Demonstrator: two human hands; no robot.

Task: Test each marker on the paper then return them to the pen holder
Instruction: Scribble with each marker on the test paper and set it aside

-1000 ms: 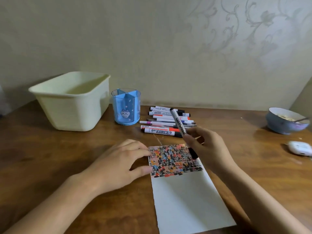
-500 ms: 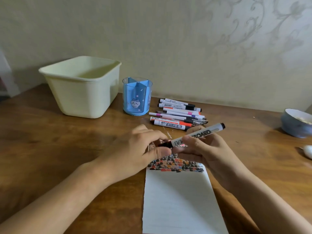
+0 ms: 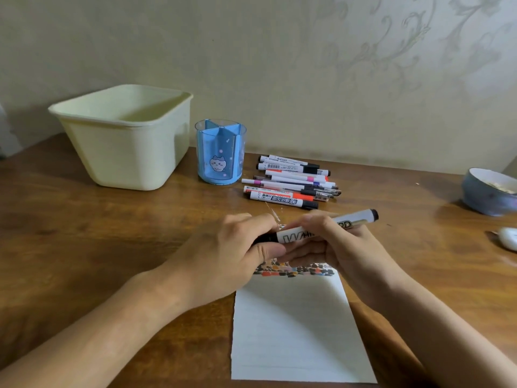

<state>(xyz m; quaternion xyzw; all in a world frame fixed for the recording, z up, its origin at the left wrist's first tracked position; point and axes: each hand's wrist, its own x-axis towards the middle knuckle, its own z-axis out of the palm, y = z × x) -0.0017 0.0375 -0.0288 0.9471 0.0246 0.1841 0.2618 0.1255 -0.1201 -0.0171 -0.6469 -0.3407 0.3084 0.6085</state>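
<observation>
While both hands cap or uncap one marker (image 3: 316, 229), testing looks partly done.

Coloured test marks crowd the far end of the paper (image 3: 293, 326); its near part is blank. At 12 o'clock the marker pile (image 3: 291, 182) lies on the bench (image 3: 98, 247), and the pen holder (image 3: 221, 152) at 11 o'clock holds none. Left hand (image 3: 237, 253) pinches the cap end, right hand (image 3: 341, 247) curls round the barrel: each grip clenched on it.

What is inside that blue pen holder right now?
The blue pen holder shows only its blue dividers; no markers stand in it. The compartment floors are hidden by its walls. The markers lie beside it on the table.
</observation>
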